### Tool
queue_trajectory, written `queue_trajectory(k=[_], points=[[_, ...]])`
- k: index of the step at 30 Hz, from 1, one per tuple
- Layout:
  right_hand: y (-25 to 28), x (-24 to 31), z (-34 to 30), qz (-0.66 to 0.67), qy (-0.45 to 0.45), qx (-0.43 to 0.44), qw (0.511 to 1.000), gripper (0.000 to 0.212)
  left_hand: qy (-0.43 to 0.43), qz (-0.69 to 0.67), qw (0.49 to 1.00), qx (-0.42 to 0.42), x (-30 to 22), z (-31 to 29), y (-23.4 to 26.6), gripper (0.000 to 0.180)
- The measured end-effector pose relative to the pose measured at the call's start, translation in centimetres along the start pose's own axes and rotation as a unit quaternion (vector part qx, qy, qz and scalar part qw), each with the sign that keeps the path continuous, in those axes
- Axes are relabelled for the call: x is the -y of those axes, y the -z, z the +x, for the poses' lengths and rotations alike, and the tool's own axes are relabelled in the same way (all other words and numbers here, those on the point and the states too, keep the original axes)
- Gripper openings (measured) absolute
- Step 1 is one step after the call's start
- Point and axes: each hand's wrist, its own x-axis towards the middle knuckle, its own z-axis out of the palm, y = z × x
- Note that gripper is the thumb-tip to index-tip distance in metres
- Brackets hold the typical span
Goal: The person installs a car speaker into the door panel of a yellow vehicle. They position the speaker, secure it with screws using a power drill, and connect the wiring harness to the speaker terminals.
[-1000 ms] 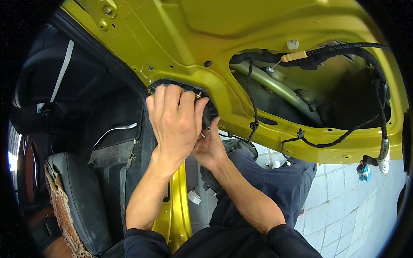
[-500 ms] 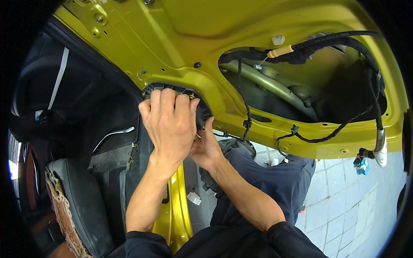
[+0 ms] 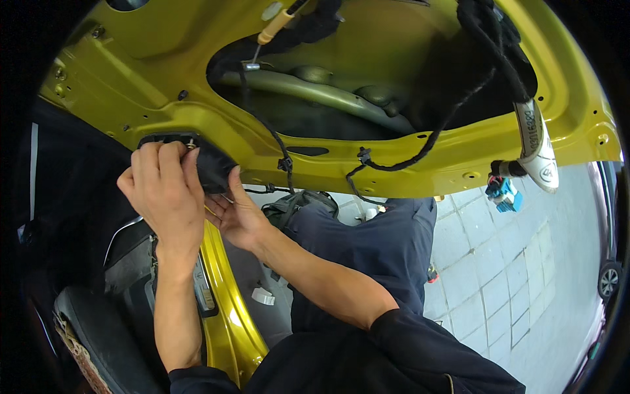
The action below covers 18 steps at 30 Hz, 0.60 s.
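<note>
A black plastic part [image 3: 215, 165] sits against the lower left corner of a bare yellow car door [image 3: 367, 172]. My left hand [image 3: 164, 190] is closed over the upper left side of this part, its fingers curled around the edge. At the part's lower right edge, my right hand [image 3: 239, 217] has its thumb pressed on the rim and its fingers tucked underneath. A thin light sliver shows beside the right fingers; I cannot make out what it is. Both hands partly hide the black part.
Black wiring [image 3: 420, 164] hangs along the door, ending in a blue connector [image 3: 504, 195]. Above it, a cable end [image 3: 274, 27] crosses a large door opening. A yellow sill [image 3: 226, 302] and dark seat [image 3: 98, 335] lie left. A white piece [image 3: 263, 296] rests below.
The view has shifted to the right, so the door, hands and black part appear further left and somewhat higher or lower. Both hands keep their hold on the black part.
</note>
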Motion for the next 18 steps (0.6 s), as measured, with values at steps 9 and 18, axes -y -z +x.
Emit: queue_trajectory(k=[9, 18], points=[[1.1, -1.1, 1.5, 0.011, 0.006, -0.032, 0.999, 0.076, -0.023, 0.030, 0.997, 0.064, 0.3, 0.0, 0.2, 0.011], [0.7, -0.5, 0.5, 0.036, -0.010, -0.013, 0.999, 0.071, -0.026, 0.055, 0.998, 0.011, -0.2, -0.4, -0.2, 0.020]])
